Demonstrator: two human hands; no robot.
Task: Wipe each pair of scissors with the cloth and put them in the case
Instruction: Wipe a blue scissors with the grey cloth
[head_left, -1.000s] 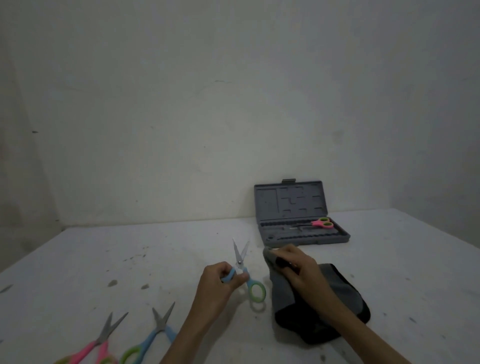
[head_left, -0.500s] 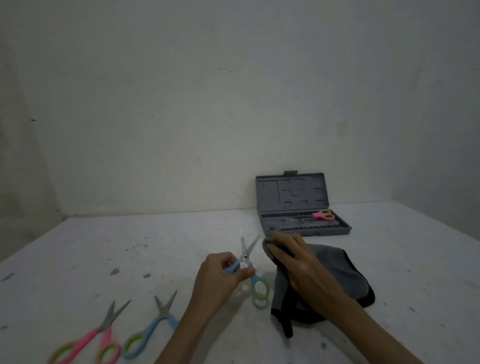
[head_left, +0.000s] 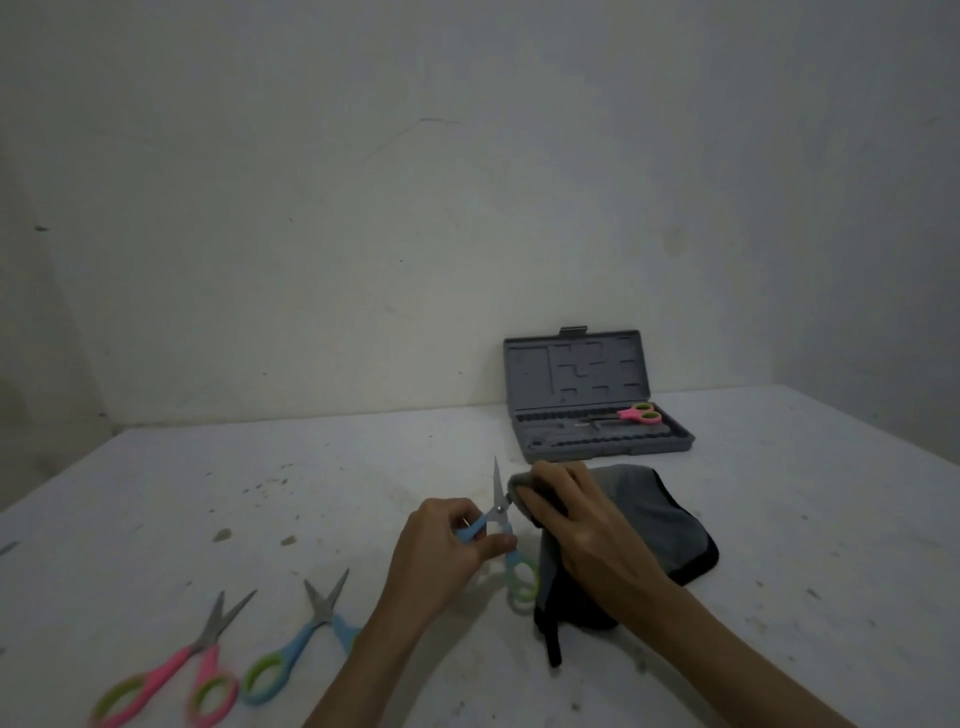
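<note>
My left hand (head_left: 447, 545) pinches the blue handle of a pair of blue-and-green scissors (head_left: 506, 540), blades pointing away from me. My right hand (head_left: 566, 512) grips a fold of the grey-and-black cloth (head_left: 660, 519) and presses it against one blade. The open grey case (head_left: 597, 410) stands behind, lid upright, with pink scissors (head_left: 636, 414) lying in its tray. On the table at the near left lie pink-and-green scissors (head_left: 176, 670) and blue-and-green scissors (head_left: 301, 644), both with blades apart.
The white table (head_left: 260, 493) is speckled with dark marks. A pale wall rises behind it, and the table's right edge runs diagonally at the far right.
My right hand has brought the cloth fold onto the scissors' blade, and the blades have come closer together. The view has shifted slightly.
</note>
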